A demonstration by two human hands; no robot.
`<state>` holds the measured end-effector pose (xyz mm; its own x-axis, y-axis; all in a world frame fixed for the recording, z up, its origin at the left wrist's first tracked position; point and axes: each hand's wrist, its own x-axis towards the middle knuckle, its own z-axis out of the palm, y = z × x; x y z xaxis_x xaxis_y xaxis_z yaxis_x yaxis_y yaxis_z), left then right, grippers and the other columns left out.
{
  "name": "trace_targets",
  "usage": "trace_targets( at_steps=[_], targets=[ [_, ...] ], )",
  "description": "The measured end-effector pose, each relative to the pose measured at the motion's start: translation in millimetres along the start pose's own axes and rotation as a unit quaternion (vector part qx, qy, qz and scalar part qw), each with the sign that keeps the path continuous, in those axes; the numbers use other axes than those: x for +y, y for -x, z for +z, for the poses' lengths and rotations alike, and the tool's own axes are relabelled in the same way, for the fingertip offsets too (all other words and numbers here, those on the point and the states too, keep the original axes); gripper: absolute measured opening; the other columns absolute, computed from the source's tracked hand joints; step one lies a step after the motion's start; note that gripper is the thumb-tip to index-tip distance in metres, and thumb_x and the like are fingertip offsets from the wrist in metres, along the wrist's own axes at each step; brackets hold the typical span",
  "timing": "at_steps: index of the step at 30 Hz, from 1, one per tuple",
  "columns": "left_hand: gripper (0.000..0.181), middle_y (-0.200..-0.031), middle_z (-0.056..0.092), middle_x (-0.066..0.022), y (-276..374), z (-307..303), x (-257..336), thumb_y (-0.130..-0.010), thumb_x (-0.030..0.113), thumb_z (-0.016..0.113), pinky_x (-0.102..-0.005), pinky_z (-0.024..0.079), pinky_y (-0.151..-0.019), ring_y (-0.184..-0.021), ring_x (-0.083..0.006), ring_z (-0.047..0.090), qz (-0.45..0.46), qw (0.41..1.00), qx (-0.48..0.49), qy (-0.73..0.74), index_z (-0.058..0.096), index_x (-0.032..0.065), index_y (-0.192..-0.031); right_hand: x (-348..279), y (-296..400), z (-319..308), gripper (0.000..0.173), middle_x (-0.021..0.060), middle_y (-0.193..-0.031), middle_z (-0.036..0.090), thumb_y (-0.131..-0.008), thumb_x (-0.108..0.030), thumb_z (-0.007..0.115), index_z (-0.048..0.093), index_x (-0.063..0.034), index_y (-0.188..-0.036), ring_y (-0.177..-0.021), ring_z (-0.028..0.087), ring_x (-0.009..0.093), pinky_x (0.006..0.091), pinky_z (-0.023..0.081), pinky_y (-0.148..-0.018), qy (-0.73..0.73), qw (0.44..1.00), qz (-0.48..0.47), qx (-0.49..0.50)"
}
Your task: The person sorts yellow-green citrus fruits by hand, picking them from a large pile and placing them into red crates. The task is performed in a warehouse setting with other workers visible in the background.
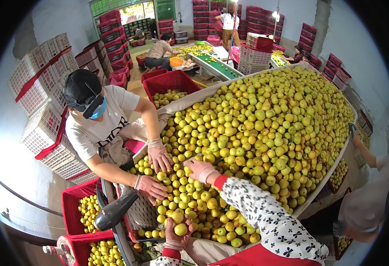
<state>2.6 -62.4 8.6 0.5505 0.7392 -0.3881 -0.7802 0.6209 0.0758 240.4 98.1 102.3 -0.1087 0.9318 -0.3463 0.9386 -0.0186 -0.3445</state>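
My left hand (178, 232), in a thin pinkish glove, is palm up near the lower middle and holds a few round yellow-green fruits (181, 229), which look like jujubes. Further up, my right hand (201, 170), gloved too, lies on the near part of a large fruit heap (264, 133). Its fingers curl over one fruit (188, 171); whether they grip it is hidden. The heap lies in a cloth-lined bin whose pale rim (211, 90) shows along the far side. Brown blemishes mark some fruits.
Opposite, a masked co-worker's gloved hands (159, 155) rest on the fruits. A black hair dryer (116, 211) juts over the left edge. Red-lined crates (69, 207) with fruit stand left; stacked white crates (45, 126) line the wall. Another person (364, 206) is at right, near a green conveyor-equipped room's wall.
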Motion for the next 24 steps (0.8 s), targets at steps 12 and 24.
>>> trace_targets(
  at_steps=[12, 24],
  targets=[
    [0.071, -0.145, 0.048, -0.011, 4.2, 35.5, -11.2, -0.087, 0.077, 0.043, -0.0752, 0.041, -0.096, -0.13, -0.0403, 0.049, 0.027, 1.0, -0.012, 0.002, 0.051, 0.0281, -0.138, -41.9, 98.3, 57.8, 0.057, 0.0121, -0.129, 0.059, -0.094, -0.058, 0.053, 0.055, -0.0153, -0.132, -0.106, 0.064, 0.036, 0.0443, 0.052, -0.091, -0.112, 0.976, -0.185, -0.018],
    [0.065, -0.132, 0.056, -0.0144, -1.9, 22.8, -3.7, -0.089, 0.074, 0.043, -0.075, 0.041, -0.096, -0.119, -0.0424, 0.054, 0.011, 0.999, 0.033, 0.01, 0.056, 0.0216, -0.125, 57.7, -167.6, -49.1, 0.037, 0.0077, -0.129, 0.056, -0.089, -0.024, 0.063, 0.057, -0.0156, -0.125, -0.118, 0.056, 0.03, 0.0444, 0.049, -0.098, 0.176, 0.964, 0.014, 0.196]
  ],
)
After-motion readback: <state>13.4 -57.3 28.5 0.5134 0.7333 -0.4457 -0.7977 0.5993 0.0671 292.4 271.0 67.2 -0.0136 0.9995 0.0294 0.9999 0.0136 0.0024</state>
